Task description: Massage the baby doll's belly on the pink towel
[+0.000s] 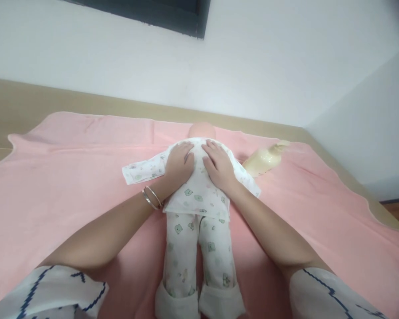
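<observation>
I lay my left hand (177, 166) and right hand (219, 168) flat on the baby doll's (199, 208) torso, fingers spread wide and gripping nothing, probably to steady it. The doll lies mid pink towel (69, 177), head toward twelve o'clock, with a cream bottle (262, 160) at its two o'clock.

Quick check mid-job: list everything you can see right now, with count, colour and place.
doll: one, white printed clothes, lying mid-towel, head away from the camera
towel: one, pink, spread over the surface
bottle: one, cream, lying on the towel right of the doll
surface: one, tan, under the towel
dark panel: one, on the white wall, top edge
bangles: apparently two, silver, left wrist
sleeves: two, white with blue lines, bottom corners
left hand: flat on the doll's torso
right hand: flat on the doll's torso, beside the left
</observation>
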`<state>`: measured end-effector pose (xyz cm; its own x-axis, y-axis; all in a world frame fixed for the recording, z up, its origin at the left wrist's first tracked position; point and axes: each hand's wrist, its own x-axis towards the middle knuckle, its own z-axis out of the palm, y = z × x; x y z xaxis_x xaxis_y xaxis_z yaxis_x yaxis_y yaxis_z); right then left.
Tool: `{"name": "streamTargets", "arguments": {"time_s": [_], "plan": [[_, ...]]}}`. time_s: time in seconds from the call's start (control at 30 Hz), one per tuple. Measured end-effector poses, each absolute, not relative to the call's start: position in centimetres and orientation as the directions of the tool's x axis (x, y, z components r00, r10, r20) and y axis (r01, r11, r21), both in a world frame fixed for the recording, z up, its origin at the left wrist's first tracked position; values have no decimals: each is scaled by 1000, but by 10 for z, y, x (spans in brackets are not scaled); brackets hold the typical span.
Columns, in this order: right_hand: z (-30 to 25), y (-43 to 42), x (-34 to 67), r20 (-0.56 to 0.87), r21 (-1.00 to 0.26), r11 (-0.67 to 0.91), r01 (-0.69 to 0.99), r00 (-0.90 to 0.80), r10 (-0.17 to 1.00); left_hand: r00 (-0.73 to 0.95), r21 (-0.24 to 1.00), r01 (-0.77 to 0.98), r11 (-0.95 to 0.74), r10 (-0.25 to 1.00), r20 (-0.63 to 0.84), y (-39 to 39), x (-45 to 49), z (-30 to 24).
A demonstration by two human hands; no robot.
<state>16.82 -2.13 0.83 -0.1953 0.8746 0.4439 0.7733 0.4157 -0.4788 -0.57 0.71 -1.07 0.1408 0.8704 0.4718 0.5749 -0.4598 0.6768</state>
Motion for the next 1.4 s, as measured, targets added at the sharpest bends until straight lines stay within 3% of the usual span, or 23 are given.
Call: {"name": "streamTargets", "arguments": {"time_s": [0.2, 0.37, 0.5, 0.8, 0.97, 1.13, 1.27, 1.4], "plan": [[14, -19, 165, 391, -453, 382, 805, -206, 897, 127, 691, 569, -446, 877, 463, 8, -6, -9], [28, -48, 146, 232, -324, 266, 908, -197, 953, 120, 707, 559, -434, 886, 449, 9, -6, -8], [32, -76, 130, 235, -236, 357, 904, -304, 923, 111, 713, 542, -446, 879, 464, 10, -7, -9], [28, -36, 156, 238, -367, 493, 789, -433, 869, 113, 707, 547, -449, 876, 469, 10, -9, -11], [33, -24, 168, 201, -361, 381, 851, -328, 923, 114, 707, 546, -448, 877, 467, 9, -9, -10], [37, -56, 143, 157, -249, 179, 952, -143, 977, 107, 708, 555, -437, 881, 460, 10, -9, -11], [35, -89, 121, 188, -137, 293, 946, -265, 946, 102, 711, 551, -436, 882, 461, 11, -9, -11], [35, -97, 119, 181, -128, 396, 909, -371, 911, 103, 728, 533, -431, 887, 450, 12, -10, -12]]}}
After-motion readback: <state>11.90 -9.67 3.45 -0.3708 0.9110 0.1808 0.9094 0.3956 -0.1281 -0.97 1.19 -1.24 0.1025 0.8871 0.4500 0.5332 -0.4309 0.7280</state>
